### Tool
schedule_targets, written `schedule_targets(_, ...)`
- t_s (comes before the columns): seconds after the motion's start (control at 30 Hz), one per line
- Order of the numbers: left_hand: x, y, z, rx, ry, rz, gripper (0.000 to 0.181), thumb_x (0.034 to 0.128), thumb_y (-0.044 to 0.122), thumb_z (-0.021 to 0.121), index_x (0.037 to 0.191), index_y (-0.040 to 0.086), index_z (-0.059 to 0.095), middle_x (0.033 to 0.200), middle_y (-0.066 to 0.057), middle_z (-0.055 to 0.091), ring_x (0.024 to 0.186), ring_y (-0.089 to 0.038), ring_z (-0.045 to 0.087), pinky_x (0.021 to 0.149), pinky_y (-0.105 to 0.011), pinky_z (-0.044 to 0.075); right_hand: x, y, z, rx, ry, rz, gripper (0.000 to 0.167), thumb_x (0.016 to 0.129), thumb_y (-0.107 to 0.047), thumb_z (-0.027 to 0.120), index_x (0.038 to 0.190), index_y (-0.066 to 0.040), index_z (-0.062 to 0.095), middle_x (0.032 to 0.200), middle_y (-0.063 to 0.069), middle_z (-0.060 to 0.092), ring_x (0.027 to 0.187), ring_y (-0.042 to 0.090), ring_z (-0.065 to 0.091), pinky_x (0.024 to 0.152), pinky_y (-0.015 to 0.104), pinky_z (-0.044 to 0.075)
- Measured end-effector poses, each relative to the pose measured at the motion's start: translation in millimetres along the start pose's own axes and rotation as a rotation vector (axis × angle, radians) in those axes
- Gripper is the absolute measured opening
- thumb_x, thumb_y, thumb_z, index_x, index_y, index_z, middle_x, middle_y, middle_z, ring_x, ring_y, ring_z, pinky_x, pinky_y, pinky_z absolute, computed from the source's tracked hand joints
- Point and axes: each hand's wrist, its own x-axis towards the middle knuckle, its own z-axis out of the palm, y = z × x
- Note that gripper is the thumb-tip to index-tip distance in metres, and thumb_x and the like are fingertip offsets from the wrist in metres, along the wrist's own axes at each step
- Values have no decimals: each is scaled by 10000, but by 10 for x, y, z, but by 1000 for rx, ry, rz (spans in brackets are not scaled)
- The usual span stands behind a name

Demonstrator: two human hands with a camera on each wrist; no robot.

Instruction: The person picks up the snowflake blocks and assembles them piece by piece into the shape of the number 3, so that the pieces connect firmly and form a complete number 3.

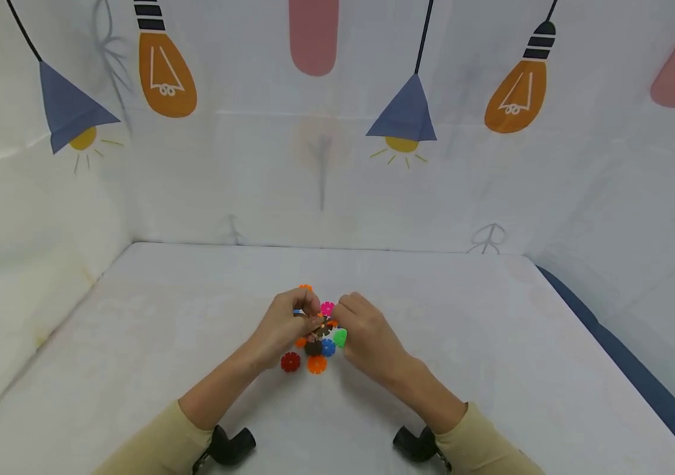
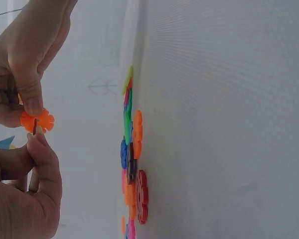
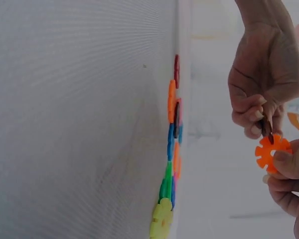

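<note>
My left hand pinches a brown notched disc between thumb and fingers. Opposite it, my right hand grips an orange notched disc. The two discs meet edge to edge at an angle, raised off the table; in the left wrist view the brown one is seen edge-on against the orange one. Under the hands, loose discs lie close together: a red one, an orange one, a blue one, a dark brown one and a green one.
A pink disc lies between the hands, farther back on the white table. A yellow disc shows at the pile's near end in the right wrist view. Behind the table hangs a printed white cloth.
</note>
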Motion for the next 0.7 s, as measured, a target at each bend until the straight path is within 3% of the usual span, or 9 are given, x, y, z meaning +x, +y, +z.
schedule_targets(0.2, 46, 25, -59, -43, -75, -11, 191, 939, 54, 642, 1114, -7, 595, 898, -115, 570, 720, -224, 670, 706, -269, 594, 69, 75, -106, 72, 2, 25, 263, 757, 201, 668, 819, -52, 637, 775, 12, 542, 766, 125, 506, 683, 178, 508)
schedule_targets(0.43, 62, 39, -106, -81, -193, -68, 266, 971, 179, 636, 1171, 6, 664, 1076, -131, 672, 895, -187, 686, 808, -284, 600, 94, 155, -177, 170, -36, 58, 169, 837, 109, 701, 848, -57, 674, 799, 15, 588, 781, 120, 552, 709, 177, 544)
schedule_targets(0.7, 66, 22, -139, -133, -271, -96, 345, 989, 242, 613, 1217, -16, 598, 1016, -99, 655, 840, -161, 679, 783, -246, 595, 67, 180, -146, 251, -23, 115, 124, 841, 68, 721, 871, -47, 686, 831, 19, 625, 792, 113, 581, 711, 175, 553)
